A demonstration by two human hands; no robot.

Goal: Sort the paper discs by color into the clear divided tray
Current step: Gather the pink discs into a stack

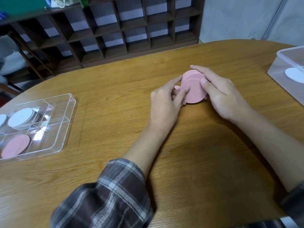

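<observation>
A stack of pink paper discs (194, 88) lies on the wooden table at the centre, held between both hands. My left hand (166, 101) pinches the stack's left edge, thumb on top. My right hand (220, 92) grips the right edge, with the thumb on top and the fingers wrapped along the far rim. The clear divided tray (65, 129) sits at the left. One of its compartments holds white discs (21, 119) and a nearer one holds pink discs (15, 146).
A clear plastic box (279, 66) with a white disc (294, 75) inside stands at the table's right edge. A dark wooden cubby shelf (115, 30) runs behind the table. Bare tabletop (107, 89) lies between the tray and my hands.
</observation>
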